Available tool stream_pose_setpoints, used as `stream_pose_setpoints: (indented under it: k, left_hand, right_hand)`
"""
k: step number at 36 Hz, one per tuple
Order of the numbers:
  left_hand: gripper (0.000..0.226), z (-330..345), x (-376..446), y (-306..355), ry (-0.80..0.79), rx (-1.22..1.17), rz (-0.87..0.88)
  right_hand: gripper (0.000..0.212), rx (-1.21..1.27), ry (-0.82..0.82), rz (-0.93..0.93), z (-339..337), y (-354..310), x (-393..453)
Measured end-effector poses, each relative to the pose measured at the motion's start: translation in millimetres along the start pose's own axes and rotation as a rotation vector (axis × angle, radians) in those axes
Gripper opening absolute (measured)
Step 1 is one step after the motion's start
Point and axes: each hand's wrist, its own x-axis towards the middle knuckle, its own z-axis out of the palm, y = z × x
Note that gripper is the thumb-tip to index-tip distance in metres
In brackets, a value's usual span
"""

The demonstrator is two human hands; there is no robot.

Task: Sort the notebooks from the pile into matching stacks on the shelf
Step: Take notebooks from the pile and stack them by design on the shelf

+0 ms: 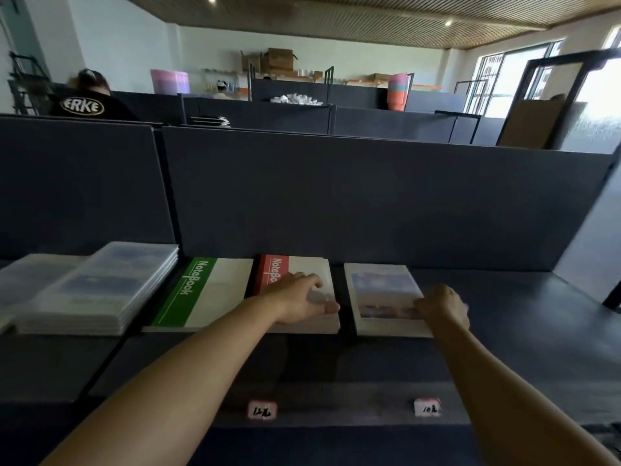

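Leftmost, a clear-wrapped stack [97,290] is sitting on the shelf [504,314], with a green stack [205,294] just right of it. At frame centre the left hand [302,297] is lying flat, fingers nearly straight, on the red stack [302,270]. Right of centre, the right hand [443,307] is curling at the near right corner of the picture stack [379,290], though whether it is actually pinching the cover is unclear; two price tags [262,411] are showing on the front rail.

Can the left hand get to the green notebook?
Probably yes. The left hand rests on the red notebook stack, right beside the green notebook, whose cover lies bare with nothing between them.
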Motion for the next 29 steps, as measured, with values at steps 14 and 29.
stream_pose_setpoints:
  k: [14,29]
  left_hand:
    - [0.077,1,9,-47,0.083,-0.379,-0.275]
    - [0.116,-4,-3,-47,-0.214,0.183,-0.110]
  right_hand:
    - [0.059,-0.139,-0.264,-0.661,53,-101,-66]
    - [0.112,-0.437,-0.611,-0.824,36,-80,-53]
